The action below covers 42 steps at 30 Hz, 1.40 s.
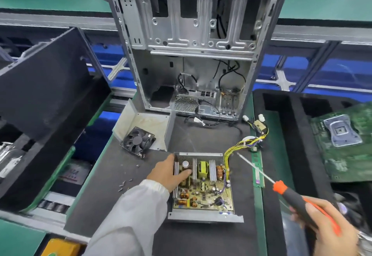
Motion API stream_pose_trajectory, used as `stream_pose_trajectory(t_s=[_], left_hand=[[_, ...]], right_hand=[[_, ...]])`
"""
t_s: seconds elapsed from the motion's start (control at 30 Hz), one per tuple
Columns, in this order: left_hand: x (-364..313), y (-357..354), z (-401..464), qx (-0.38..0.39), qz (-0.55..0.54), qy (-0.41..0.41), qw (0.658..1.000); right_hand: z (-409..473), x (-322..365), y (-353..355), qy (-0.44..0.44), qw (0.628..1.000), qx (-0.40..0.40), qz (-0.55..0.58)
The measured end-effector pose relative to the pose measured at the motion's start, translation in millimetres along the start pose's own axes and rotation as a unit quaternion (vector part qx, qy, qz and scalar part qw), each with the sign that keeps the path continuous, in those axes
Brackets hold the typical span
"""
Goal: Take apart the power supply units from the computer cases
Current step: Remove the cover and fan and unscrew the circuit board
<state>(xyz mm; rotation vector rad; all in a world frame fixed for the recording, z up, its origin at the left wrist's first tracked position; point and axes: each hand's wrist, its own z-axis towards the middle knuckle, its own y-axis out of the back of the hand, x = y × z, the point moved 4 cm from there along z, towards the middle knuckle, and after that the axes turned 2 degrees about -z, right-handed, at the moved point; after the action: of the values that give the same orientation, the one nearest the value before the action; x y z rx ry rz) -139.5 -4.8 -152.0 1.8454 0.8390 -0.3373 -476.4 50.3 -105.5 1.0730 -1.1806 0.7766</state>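
Your right hand [330,227] is gripping the screwdriver [285,190]; left hand [169,173] is lying open, bracing the power supply [203,185]. Seat the tip squarely before turning.

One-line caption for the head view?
Left hand steadies opened power supply; right hand holds screwdriver clear.

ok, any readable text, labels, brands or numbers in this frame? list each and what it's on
None can be read.
RAM stick: has a sticker, print too small to read.
Box in the left bin: red marks, blurred.
Fan: small hub label, illegible.
Open power supply board: no legible markings.
Motherboard: no legible print.
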Motion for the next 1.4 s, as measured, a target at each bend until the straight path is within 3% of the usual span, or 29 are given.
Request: stream_pose_trajectory(t_s=[0.13, 0.37, 0.5, 0.63, 0.8, 0.97, 1.17, 1.27, 1.4], left_hand=[[-1, 1, 4, 0.008, 0.001, -0.016, 1.000], [-5, 5, 2, 0.021, 0.023, -0.024, 0.999], [-5, 3, -1, 0.014, -0.005, -0.013, 1.000], [-11, 1, -3, -0.024, -0.027, -0.030, 0.999], [-21, 2, -8, -0.066, -0.041, -0.063, 0.995], [-33, 10, -15, -0.106, -0.039, -0.091, 0.989], [-39, 15, -12, -0.124, 0.052, -0.089, 0.987], [-42, 9, -7, -0.112, 0.164, -0.054, 0.979], [-39, 10, -5, -0.137, 0.165, -0.010, 0.977]], right_hand=[[2, -15, -21, 0.029, 0.998, -0.012, -0.056], [22, -38, -100, 0.107, 0.959, 0.186, -0.184], [23, -39, -110, 0.140, 0.929, 0.226, -0.259], [18, -26, -113, 0.142, 0.940, 0.235, -0.202], [27, -8, -126, 0.051, 0.954, 0.284, -0.080], [31, 6, -119, 0.114, 0.953, 0.264, -0.098], [44, 15, -116, 0.184, 0.947, 0.222, -0.142], [50, 8, -118, 0.164, 0.954, 0.201, -0.151], [56, -2, -123, 0.142, 0.949, 0.204, -0.193]])
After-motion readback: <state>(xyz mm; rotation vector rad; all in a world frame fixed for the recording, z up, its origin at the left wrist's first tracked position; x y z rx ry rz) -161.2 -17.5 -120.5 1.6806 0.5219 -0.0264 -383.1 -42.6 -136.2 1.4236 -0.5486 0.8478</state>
